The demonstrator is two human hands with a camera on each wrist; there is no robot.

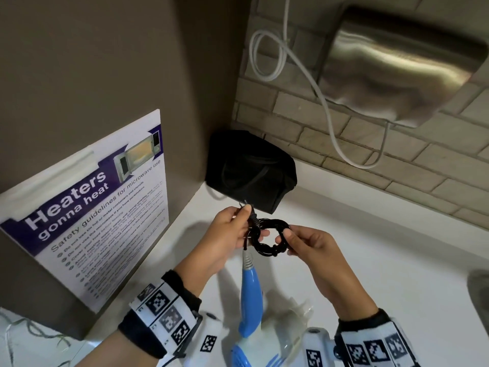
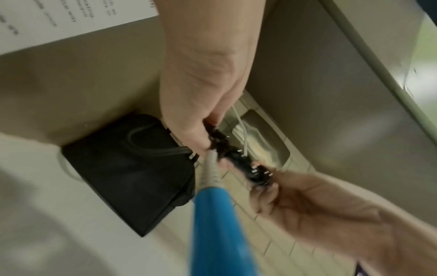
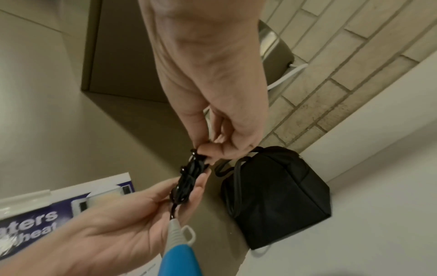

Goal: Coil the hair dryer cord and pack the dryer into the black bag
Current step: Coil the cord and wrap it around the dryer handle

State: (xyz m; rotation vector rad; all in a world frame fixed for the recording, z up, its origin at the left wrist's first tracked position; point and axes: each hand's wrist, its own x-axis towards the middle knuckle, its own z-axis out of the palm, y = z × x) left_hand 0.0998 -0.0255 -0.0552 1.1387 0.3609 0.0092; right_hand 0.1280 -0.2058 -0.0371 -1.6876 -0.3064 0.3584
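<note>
The black cord [image 1: 270, 237] is wound into a small coil held above the white counter. My left hand [image 1: 232, 234] grips the coil's left side, with the plug end between thumb and fingers. My right hand [image 1: 293, 241] pinches the coil's right side. The blue and white hair dryer [image 1: 250, 300] hangs below the coil, its blue handle [image 2: 212, 220] pointing up toward the hands. The black bag [image 1: 251, 169] stands in the corner just behind the hands, its handles on top [image 3: 274, 192]. The coil shows edge-on in the right wrist view [image 3: 189, 179], between both hands.
A brown cabinet wall with a microwave safety poster [image 1: 98, 207] rises on the left. A steel hand dryer [image 1: 402, 62] with a white cable [image 1: 325, 102] hangs on the brick wall at the back right. A sink edge [image 1: 479, 292] shows at far right.
</note>
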